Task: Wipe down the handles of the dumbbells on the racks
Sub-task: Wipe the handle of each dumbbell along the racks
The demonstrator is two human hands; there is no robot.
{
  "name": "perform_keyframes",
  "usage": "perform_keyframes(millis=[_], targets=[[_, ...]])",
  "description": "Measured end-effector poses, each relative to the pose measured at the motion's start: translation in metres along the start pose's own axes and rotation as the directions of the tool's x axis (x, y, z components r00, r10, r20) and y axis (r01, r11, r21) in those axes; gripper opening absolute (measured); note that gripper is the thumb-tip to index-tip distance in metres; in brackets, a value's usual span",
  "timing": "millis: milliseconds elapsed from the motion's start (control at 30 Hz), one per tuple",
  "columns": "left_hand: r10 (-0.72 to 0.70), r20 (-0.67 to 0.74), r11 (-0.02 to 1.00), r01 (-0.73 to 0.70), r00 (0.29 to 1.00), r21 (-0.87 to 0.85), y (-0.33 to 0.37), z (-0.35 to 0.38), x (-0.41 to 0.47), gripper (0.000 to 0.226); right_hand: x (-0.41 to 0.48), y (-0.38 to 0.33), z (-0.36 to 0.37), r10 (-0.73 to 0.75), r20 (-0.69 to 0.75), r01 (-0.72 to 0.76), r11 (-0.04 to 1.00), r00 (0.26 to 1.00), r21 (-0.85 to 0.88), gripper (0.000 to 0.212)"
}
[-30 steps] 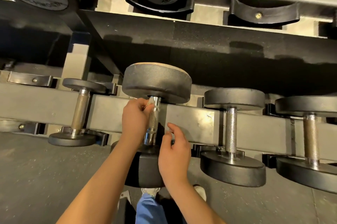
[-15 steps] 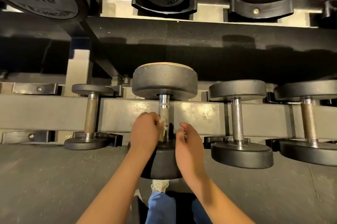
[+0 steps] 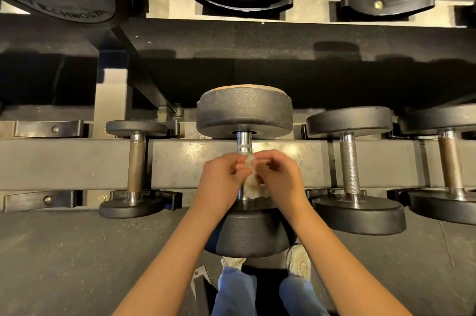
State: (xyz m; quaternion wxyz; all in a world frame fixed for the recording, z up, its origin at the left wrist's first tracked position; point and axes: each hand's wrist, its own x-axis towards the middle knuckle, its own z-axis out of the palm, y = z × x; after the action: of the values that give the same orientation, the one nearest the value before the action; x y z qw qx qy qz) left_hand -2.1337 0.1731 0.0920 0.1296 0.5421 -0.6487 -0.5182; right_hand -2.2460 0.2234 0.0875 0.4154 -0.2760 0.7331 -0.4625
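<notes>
My right hand, loose beside the handle a moment ago, now joins my left hand pinching the cloth between them; this wipe looks underway.

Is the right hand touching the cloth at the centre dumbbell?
Touching. In the head view, the right hand pinches the crumpled cloth with no visible gap, in front of the centre dumbbell's handle.
</notes>
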Motion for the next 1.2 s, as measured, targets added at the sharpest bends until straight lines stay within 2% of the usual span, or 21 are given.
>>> perform_keyframes(millis=[67, 133, 200, 267, 333, 433, 600, 733, 867, 933, 1100, 1200], targets=[[0.081, 0.005, 0.997, -0.082, 0.997, 0.003, 0.009, -0.007, 0.000, 0.027, 0.009, 0.000, 0.000, 0.087, -0.079, -0.086, 0.996, 0.993, 0.013, 0.033], [0.219, -0.107, 0.973, -0.209, 0.970, 0.099, 0.016, -0.017, 0.003, 0.026, 0.018, -0.001, 0.001, 0.130, -0.165, -0.140, 0.989, 0.978, -0.049, 0.032], [0.367, -0.222, 0.917, -0.311, 0.903, 0.251, 0.018, -0.026, 0.009, 0.022, 0.023, -0.003, 0.006, 0.123, -0.217, -0.143, 0.987, 0.968, -0.079, 0.029], [0.453, -0.228, 0.861, -0.357, 0.862, 0.363, 0.013, -0.030, 0.011, 0.023, 0.022, -0.006, 0.015, 0.112, -0.201, -0.132, 0.987, 0.973, -0.090, 0.029], [0.503, -0.226, 0.832, -0.397, 0.834, 0.388, 0.007, -0.033, 0.007, 0.030, 0.021, -0.006, 0.020, 0.089, -0.173, -0.114, 0.983, 0.981, -0.143, 0.028], [0.512, -0.268, 0.843, -0.416, 0.816, 0.342, 0.007, -0.038, 0.008, 0.039, 0.018, -0.001, 0.017, 0.047, -0.129, -0.078, 0.964, 0.991, -0.253, 0.017], [0.468, -0.161, 0.839, -0.380, 0.869, 0.391, 0.012, -0.040, 0.023, 0.049, 0.009, 0.007, 0.011, -0.014, -0.038, 0.002, 0.954, 0.999, -0.301, 0.023], [0.464, -0.131, 0.838, -0.386, 0.876, 0.385, 0.008, -0.043, 0.024, 0.050, 0.027, 0.000, 0.019, 0.028, -0.170, -0.073, 0.962, 0.985, -0.263, 0.014], [0.468, -0.083, 0.832, -0.407, 0.880, 0.377, 0.007, -0.046, 0.024, 0.048, 0.037, -0.005, 0.030, -0.034, -0.289, -0.023, 0.981, 0.957, -0.192, 0.010], [0.464, -0.080, 0.835, -0.405, 0.882, 0.371, 0.006, -0.046, 0.024, 0.048, 0.031, 0.001, 0.028, -0.003, -0.261, -0.053, 0.977, 0.965, -0.206, 0.013], [0.452, -0.112, 0.852, -0.392, 0.885, 0.347, 0.004, -0.040, 0.024, 0.049, 0.017, 0.009, 0.010, 0.124, -0.084, -0.146, 0.921, 0.989, -0.361, 0.015], [0.440, -0.132, 0.859, -0.374, 0.888, 0.349, 0.005, -0.038, 0.023, 0.051, 0.020, 0.005, 0.010, 0.116, -0.078, -0.137, 0.921, 0.990, -0.365, 0.020]])
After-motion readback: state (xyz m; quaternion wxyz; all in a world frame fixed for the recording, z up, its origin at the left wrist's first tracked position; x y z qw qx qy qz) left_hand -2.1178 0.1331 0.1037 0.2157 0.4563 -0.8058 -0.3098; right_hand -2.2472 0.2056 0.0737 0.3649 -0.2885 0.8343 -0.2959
